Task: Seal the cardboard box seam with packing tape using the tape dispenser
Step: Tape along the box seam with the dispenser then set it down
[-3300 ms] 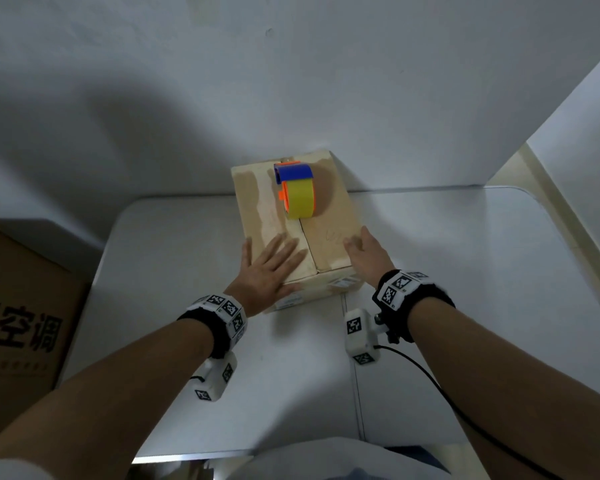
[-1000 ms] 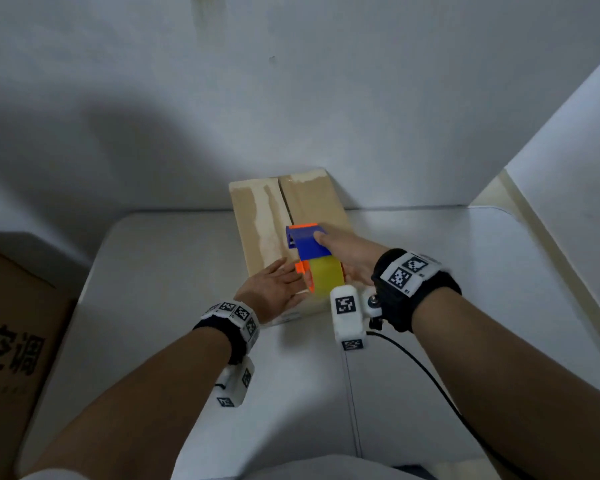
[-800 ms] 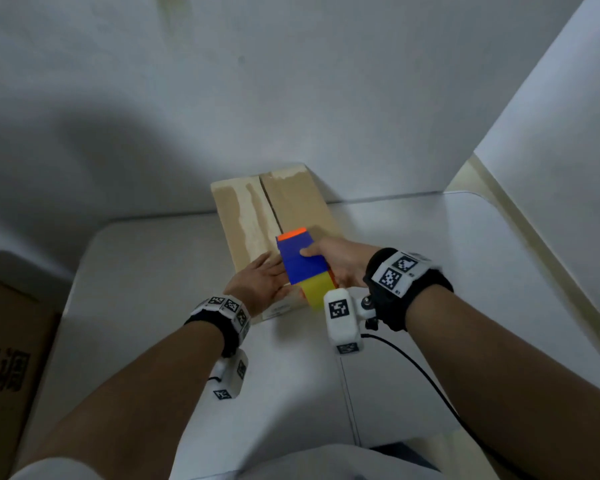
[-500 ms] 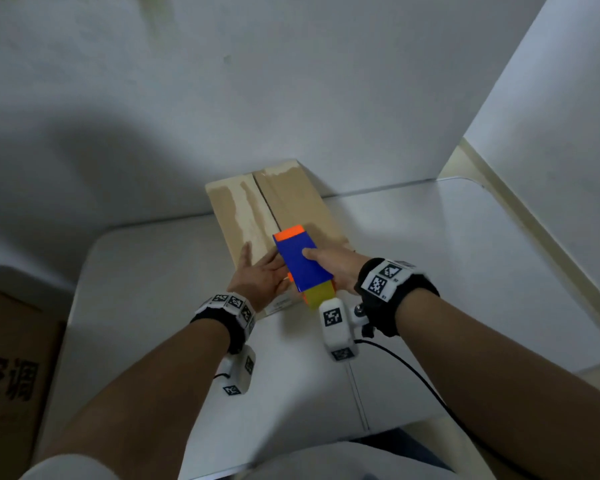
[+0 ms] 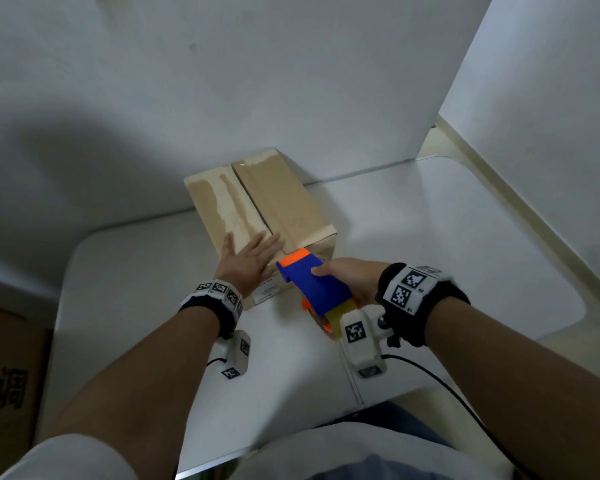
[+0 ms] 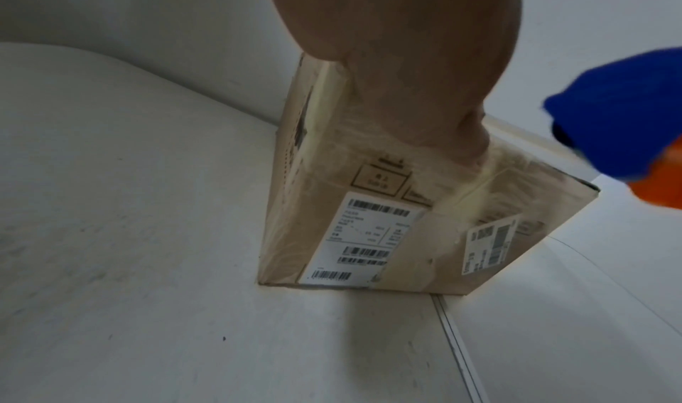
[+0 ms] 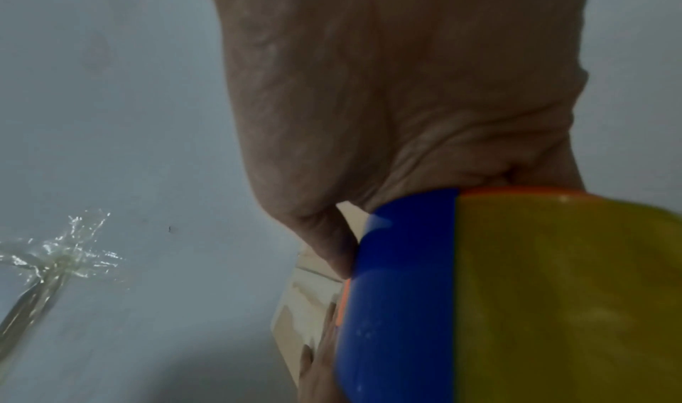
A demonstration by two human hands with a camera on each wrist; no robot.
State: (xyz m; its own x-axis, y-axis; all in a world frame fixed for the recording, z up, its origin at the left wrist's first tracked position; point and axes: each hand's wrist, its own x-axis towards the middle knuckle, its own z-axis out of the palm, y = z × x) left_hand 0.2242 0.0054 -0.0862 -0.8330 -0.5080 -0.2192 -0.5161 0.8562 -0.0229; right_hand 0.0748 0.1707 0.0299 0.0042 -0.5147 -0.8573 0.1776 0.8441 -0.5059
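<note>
A tan cardboard box [image 5: 274, 202] stands on the white table [image 5: 430, 237], its far end against the wall. Its top seam [image 5: 253, 204] runs away from me. My left hand [image 5: 248, 261] lies flat with straight fingers on the near left flap; the left wrist view shows its palm [image 6: 406, 59] pressing the box [image 6: 369, 234] over the labelled front face. My right hand [image 5: 347, 277] grips the blue and orange tape dispenser [image 5: 312, 285] with its yellow tape roll [image 5: 340, 313], held just off the box's near right corner. In the right wrist view the dispenser [image 7: 398, 292] fills the lower right.
A brown carton [image 5: 4, 375] with printed characters stands left of the table. White walls close the back and right sides. A cable [image 5: 465, 403] runs from my right wrist camera. A crinkled scrap of clear tape [image 7: 59, 257] shows in the right wrist view.
My right hand took the dispenser from the box top and drew it toward me along the seam, past the near edge. My left hand stays flat on the near left flap.
</note>
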